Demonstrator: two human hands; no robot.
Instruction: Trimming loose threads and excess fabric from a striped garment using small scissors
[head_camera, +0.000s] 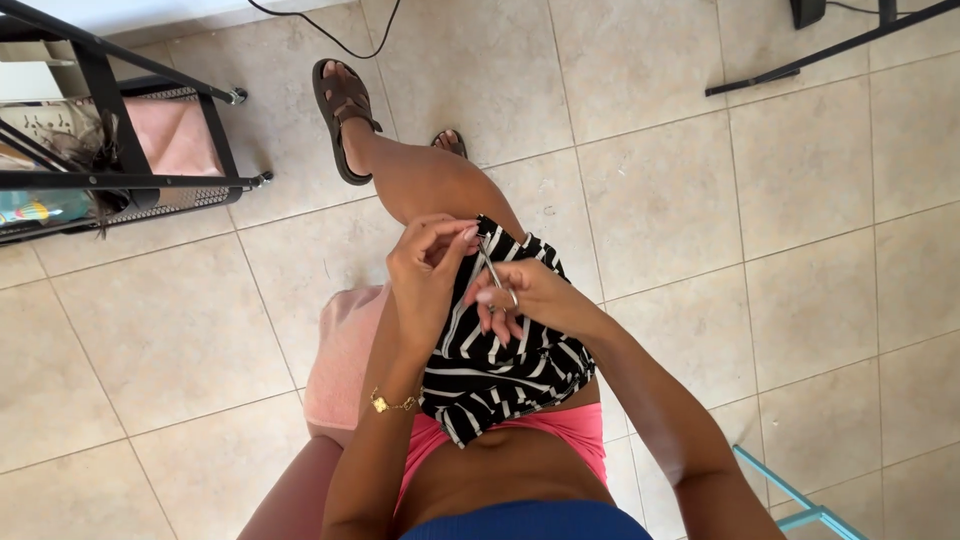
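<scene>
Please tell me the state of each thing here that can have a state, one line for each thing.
Left hand: pinching the top edge of the striped cloth.
Right hand: gripping small scissors.
Scissors: held, tips at the cloth edge; open or closed cannot be told.
Striped cloth: bunched, draped over the lap.
Sandal: worn, flat on the floor.
Cart: standing, shelves loaded.

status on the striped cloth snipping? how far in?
Done: nothing I can confirm; no loose threads or cut scraps show.
In hand: the left hand pinches the top edge of the striped cloth draped over the thigh, while the right hand holds small scissors with the tips at that pinched spot.
Left: cannot tell; the rest of the cloth is bunched in the lap and its edges are hidden.
</scene>
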